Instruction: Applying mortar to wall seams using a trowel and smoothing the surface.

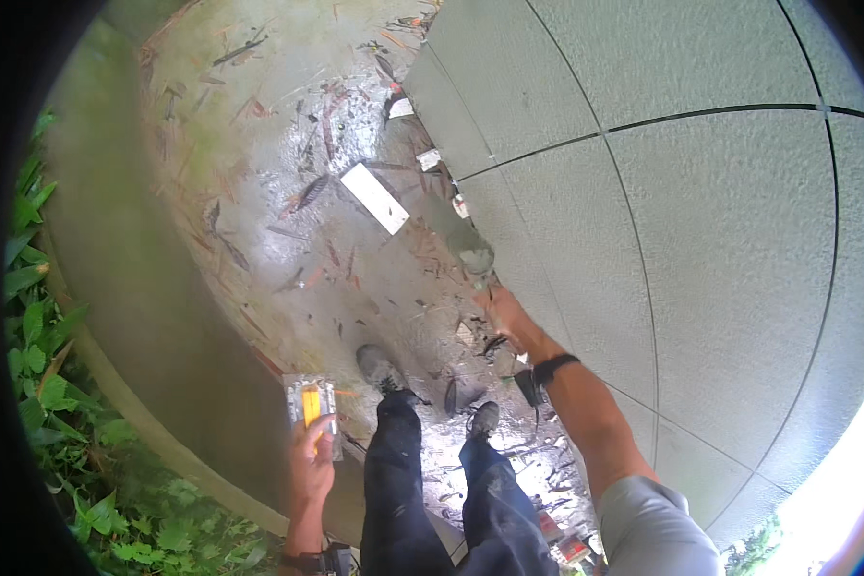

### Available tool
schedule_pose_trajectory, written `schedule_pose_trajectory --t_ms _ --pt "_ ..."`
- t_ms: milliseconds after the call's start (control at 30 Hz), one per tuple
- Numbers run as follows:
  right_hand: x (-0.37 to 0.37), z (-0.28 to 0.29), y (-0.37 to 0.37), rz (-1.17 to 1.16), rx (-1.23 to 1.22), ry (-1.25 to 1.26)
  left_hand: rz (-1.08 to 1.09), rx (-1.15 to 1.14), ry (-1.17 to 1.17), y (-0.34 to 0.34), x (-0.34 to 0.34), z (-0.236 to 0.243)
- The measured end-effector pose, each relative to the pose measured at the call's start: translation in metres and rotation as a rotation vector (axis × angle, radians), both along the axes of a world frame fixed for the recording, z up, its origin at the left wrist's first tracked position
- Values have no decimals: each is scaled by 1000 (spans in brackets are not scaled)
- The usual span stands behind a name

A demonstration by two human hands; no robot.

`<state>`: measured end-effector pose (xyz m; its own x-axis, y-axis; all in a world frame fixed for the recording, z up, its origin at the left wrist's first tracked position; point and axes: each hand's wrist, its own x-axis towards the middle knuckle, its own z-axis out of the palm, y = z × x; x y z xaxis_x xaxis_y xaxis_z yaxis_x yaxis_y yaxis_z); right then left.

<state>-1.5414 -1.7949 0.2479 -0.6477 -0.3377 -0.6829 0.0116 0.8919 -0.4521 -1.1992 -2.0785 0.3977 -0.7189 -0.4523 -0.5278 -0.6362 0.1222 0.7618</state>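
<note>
My left hand (pixel 312 459), low at the left, is closed around the yellow handle of a plastering trowel (pixel 328 396). Its flat, rectangular grey plate is smeared with pale material. My right hand (pixel 501 312) reaches forward to the foot of the grey textured wall panels (pixel 720 221). From its fingers extends a long, blurred, greenish-grey thing (pixel 473 254), whose kind I cannot make out. That thing lies close along the panels' bottom edge. The fingers of the right hand are partly smeared by motion.
A white rectangular piece (pixel 374 199) lies on the wet, leaf-littered concrete floor (pixel 288 173). Small white scraps (pixel 429 159) sit along the wall's foot. A low curved concrete wall (pixel 134 288) and green plants (pixel 58 394) border the left. My shoes (pixel 379 367) stand between.
</note>
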Motion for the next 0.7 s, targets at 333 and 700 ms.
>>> schedule_pose_trajectory --t_ms 333,700 --pt "-45 63 -5 -30 376 541 39 -14 37 -6 9 0" --pt "-44 3 -7 -497 -55 -139 59 -16 -69 -24 -37 7"
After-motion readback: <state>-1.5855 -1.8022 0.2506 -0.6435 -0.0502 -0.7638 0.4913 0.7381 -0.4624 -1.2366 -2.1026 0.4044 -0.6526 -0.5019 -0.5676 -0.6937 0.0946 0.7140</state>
